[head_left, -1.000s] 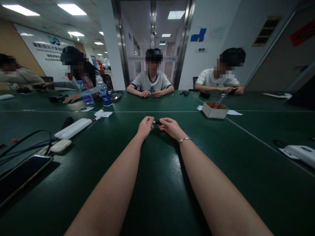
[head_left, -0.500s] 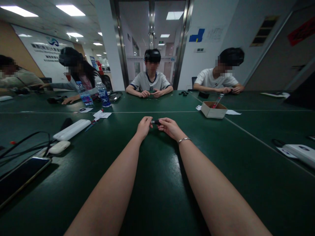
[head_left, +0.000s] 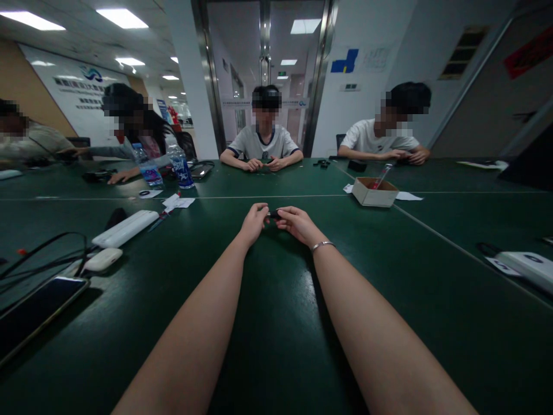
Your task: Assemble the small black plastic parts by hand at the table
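Observation:
Both my arms stretch out over the dark green table [head_left: 276, 323]. My left hand [head_left: 253, 222] and my right hand [head_left: 296, 223] meet near the middle of the table, fingers pinched on the two ends of a small dark object [head_left: 273, 214] held between them just above the surface. A thin bracelet [head_left: 323, 245] circles my right wrist. What the small object is stays too small to make out.
To my left lie a phone [head_left: 37, 311], black cables [head_left: 47, 253], a white case [head_left: 102, 259] and a long white box [head_left: 126, 228]. Water bottles [head_left: 180, 167] stand further back. An open cardboard box [head_left: 374, 192] sits right of centre. Several people sit along the far side.
My hands have stayed together on the small object, with only slight finger shifts. The view has drifted a little.

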Available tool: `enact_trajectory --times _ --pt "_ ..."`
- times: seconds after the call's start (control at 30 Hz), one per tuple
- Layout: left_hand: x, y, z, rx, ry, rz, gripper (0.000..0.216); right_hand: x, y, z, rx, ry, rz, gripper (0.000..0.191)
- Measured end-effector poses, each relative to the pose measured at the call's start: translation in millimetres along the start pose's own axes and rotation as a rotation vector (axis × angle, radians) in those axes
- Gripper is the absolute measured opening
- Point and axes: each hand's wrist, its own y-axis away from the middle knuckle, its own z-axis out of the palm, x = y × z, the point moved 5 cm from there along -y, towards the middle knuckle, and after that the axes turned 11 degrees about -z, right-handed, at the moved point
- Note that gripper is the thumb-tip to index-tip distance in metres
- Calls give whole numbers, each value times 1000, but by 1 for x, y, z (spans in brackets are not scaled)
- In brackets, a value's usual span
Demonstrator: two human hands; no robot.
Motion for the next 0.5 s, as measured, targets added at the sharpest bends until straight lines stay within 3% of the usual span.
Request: enact_trajectory --times 0.5 --pt "-1 1 2 -56 14 -9 28 0 0 1 -20 10 3 16"
